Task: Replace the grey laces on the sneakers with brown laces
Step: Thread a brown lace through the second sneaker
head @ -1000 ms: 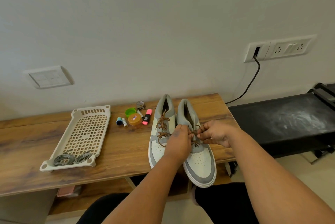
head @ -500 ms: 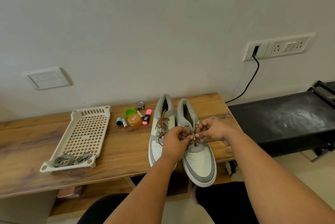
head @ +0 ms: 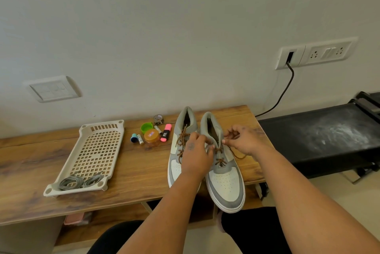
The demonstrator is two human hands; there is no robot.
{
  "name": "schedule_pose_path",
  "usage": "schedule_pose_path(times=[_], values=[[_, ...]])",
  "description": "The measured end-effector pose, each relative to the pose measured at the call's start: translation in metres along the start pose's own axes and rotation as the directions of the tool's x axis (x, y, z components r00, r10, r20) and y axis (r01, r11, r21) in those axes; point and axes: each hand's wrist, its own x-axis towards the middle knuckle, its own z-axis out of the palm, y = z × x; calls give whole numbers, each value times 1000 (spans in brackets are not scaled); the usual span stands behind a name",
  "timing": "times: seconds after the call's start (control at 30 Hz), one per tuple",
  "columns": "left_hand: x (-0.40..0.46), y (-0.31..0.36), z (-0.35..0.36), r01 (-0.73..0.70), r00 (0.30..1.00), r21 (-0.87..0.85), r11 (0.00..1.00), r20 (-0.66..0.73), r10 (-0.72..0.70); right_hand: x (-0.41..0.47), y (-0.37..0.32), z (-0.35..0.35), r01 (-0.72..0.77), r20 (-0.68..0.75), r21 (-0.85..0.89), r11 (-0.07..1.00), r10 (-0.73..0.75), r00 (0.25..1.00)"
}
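Two grey and white sneakers stand side by side on the wooden table (head: 30, 161), toes toward me. The left sneaker (head: 176, 163) carries a brown lace (head: 182, 140). On the right sneaker (head: 226, 183) a brown lace (head: 220, 160) crosses the lower eyelets. My left hand (head: 196, 153) rests over the gap between the shoes and pinches that lace at the right sneaker's left side. My right hand (head: 243, 140) pinches the other lace end at the shoe's right side; a loose strand trails below it. Two bundles of grey laces (head: 79, 180) lie in the near end of a cream perforated tray (head: 98, 142).
Behind the shoes sit a pink highlighter (head: 165, 135), an orange-lidded jar (head: 152, 137), a green cap (head: 146, 127), a tape roll (head: 158, 119) and small batteries (head: 140, 139). A black treadmill (head: 320, 134) stands to the right. A black cable (head: 283, 93) hangs from the wall socket.
Both hands have moved slightly up the right sneaker and apart, drawing the brown lace ends outward. My right hand has shifted right.
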Motion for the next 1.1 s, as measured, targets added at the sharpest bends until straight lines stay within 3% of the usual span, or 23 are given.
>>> schedule_pose_path(times=[0.17, 0.27, 0.43, 0.53, 0.7, 0.83, 1.0, 1.1], values=[[4, -7, 0, -17, 999, 116, 993, 33, 13, -1, 1, 1, 38, 73, -77, 996, -33, 997], [8, -6, -4, -24, 997, 66, 997, 75, 19, 0, 1, -2, 24, 51, -50, 998, -21, 998], [20, -8, -32, -7, 923, 12, 1000, 386, 2, 2, 7, -7, -85, 116, 166, 982, 66, 991], [27, -11, -47, 45, 878, 3, 999, 477, -41, 1, 4, -5, -114, 133, 249, 962, 83, 988], [20, 0, -37, 157, 889, -76, 985, 445, -107, 1, 0, -5, -79, 103, 117, 990, 67, 992], [20, 0, -31, 130, 927, -34, 991, 358, -110, -5, -2, -9, -36, 77, -5, 999, 37, 996], [25, -3, -32, 136, 943, -28, 990, 311, -121, -8, -5, -10, -38, 62, -6, 999, 39, 997], [21, -1, -31, 83, 951, 85, 993, 289, -105, -6, -5, -9, -47, 88, -23, 999, 49, 995]])
